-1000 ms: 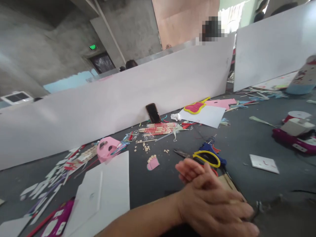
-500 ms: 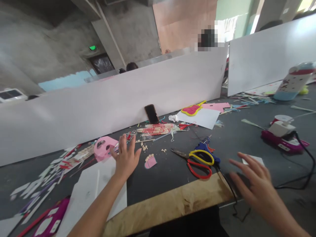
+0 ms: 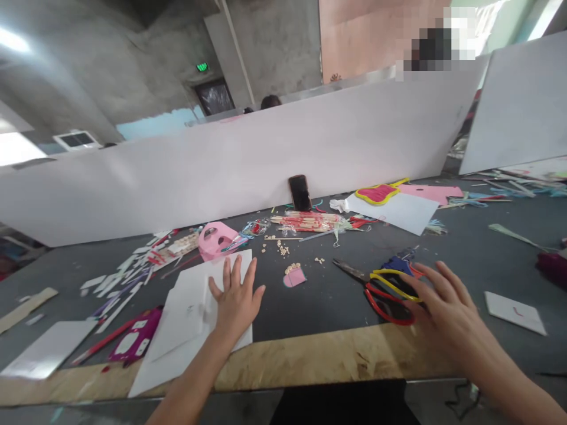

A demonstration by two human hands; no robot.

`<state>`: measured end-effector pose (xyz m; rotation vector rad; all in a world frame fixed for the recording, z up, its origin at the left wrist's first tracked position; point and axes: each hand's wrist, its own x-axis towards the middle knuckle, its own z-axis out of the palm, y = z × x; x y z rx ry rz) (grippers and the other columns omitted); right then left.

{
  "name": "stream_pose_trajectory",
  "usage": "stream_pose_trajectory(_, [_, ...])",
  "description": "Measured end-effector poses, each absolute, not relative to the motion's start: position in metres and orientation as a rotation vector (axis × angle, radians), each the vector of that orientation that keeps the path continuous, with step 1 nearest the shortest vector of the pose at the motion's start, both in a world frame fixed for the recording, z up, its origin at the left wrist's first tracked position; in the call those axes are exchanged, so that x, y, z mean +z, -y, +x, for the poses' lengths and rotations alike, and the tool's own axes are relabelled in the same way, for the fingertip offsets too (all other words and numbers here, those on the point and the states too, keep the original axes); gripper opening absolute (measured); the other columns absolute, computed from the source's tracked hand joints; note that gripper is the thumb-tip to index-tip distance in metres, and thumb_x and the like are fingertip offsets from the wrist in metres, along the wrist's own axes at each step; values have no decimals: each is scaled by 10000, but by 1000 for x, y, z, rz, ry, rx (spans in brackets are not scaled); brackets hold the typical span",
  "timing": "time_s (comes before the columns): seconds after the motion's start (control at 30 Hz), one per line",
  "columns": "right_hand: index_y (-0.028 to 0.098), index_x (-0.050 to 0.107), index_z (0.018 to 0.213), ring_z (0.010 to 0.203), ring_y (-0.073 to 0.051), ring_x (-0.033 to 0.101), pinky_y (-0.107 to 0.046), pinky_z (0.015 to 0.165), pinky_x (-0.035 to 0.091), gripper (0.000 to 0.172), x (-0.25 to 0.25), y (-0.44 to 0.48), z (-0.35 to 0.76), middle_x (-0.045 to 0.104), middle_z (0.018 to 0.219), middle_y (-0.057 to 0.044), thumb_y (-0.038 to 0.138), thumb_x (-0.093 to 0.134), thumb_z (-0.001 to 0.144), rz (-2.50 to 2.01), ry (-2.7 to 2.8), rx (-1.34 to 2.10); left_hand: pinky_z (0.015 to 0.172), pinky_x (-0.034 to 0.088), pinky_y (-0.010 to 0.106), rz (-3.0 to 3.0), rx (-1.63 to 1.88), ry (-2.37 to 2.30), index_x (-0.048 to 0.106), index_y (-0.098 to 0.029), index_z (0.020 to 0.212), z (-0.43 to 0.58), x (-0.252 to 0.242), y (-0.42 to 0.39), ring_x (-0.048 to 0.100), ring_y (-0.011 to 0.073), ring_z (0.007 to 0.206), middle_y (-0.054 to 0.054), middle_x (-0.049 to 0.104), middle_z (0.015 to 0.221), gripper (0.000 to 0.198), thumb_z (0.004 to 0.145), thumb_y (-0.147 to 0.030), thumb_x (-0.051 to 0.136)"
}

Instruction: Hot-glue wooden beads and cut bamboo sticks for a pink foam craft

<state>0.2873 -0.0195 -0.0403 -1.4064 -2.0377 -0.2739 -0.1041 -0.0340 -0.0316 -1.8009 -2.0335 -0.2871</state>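
Note:
My left hand (image 3: 237,301) lies with fingers spread over the right part of the white paper sheets (image 3: 188,319). My right hand (image 3: 452,313) has its fingers apart and slightly bent, right at the handles of the scissors (image 3: 387,295); whether it touches them I cannot tell. The scissors have one yellow and one red handle, blades pointing left. Behind them, partly covered, is a blue tool that looks like a glue gun (image 3: 397,264). Between my hands lies a small pink rounded piece (image 3: 295,277) with pale beads along its top. More loose beads (image 3: 283,249) are scattered behind it.
A phone (image 3: 300,192) leans on the white partition (image 3: 248,159). Wrapped red-and-white sticks (image 3: 308,222) lie before it. Pink cutouts (image 3: 217,241), paper strips (image 3: 121,274) and a purple power strip (image 3: 135,339) are left. A white square (image 3: 516,313) lies right. A person sits beyond the partition.
The view has swung to the left. My right hand has moved left to the scissors' handles. My left hand has come down over the paper, fingers still spread.

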Motion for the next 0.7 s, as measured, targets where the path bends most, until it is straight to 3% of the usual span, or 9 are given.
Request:
stream_pose_trajectory(0.13, [256, 666, 1048, 1025, -305, 528, -437, 786, 443, 285, -40, 0, 272, 664, 1092, -85, 331, 447, 882, -1458, 2255, -470, 1025, 151, 687, -1848, -286, 2036, 424, -223, 1389, -102, -39, 45, 143, 365, 1407, 168, 311, 1498, 524, 876, -312, 485])
stream_pose_trajectory(0.23, [274, 665, 1067, 901, -283, 555, -386, 688, 416, 278, -37, -6, 271, 714, 960, -61, 347, 471, 882, -1519, 2343, -497, 1012, 172, 696, -1885, -310, 2054, 429, -220, 1386, -96, -41, 49, 145, 375, 1405, 172, 321, 1492, 520, 876, -307, 483])
stream_pose_trajectory(0.57, [228, 628, 1125, 909, -225, 599, -359, 817, 421, 288, -21, 3, 260, 717, 996, -76, 302, 542, 861, -1467, 2461, -331, 1048, 178, 644, -2021, -442, 1984, 497, -250, 1338, -64, -43, 46, 191, 360, 1393, 140, 360, 1478, 487, 854, -295, 510])
stream_pose_trajectory(0.7, [220, 608, 1176, 800, -222, 621, -335, 719, 441, 364, -1, -5, 290, 723, 901, -77, 420, 491, 896, -1639, 2214, -459, 1055, 175, 636, -2063, -475, 1988, 497, -252, 1336, -57, -42, 47, 192, 354, 1393, 123, 374, 1474, 477, 862, -293, 489])
